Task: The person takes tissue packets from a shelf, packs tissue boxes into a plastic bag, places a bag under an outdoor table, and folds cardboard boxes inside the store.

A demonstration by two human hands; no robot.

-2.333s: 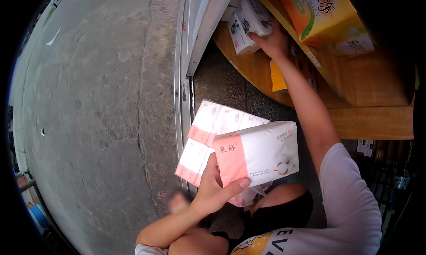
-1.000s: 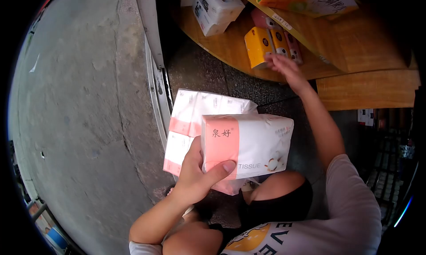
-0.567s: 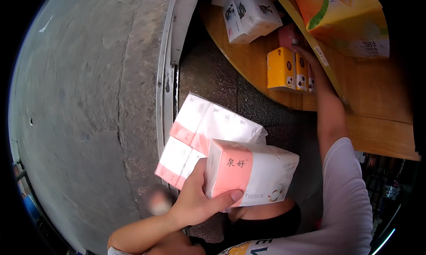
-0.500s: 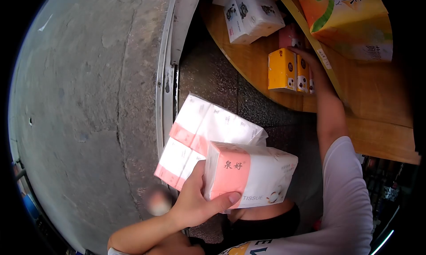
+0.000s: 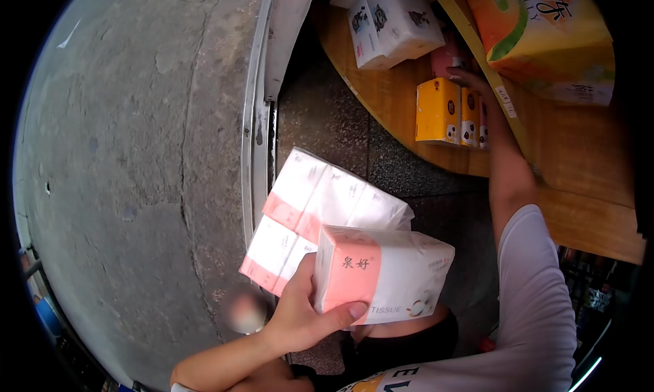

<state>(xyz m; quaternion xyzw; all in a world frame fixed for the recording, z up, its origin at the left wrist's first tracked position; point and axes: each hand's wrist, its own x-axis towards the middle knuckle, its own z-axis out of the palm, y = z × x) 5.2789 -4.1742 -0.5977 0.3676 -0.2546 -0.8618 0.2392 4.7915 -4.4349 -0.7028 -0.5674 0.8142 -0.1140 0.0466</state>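
My left hand is closed on a pink-and-white tissue pack in a clear wrapper, thumb across its lower front. Just behind this pack is a wrapped bundle of similar tissue packs; whether the two are joined, I cannot tell. On the wooden shelf, my right hand reaches in behind yellow tissue packs, its visible fingers stretched toward a pink pack. Part of that hand is hidden by the packs and the shelf edge.
A white wrapped bundle with dark cartoon prints stands on the same curved shelf. Above it, an orange-and-yellow jelly bag rests on the upper board. A metal door track borders the grey concrete floor on the left.
The view has shifted slightly, so the shelf sits a little lower and further right. My right fingers have drawn back slightly from the top of the yellow packs. My left hand keeps its hold.
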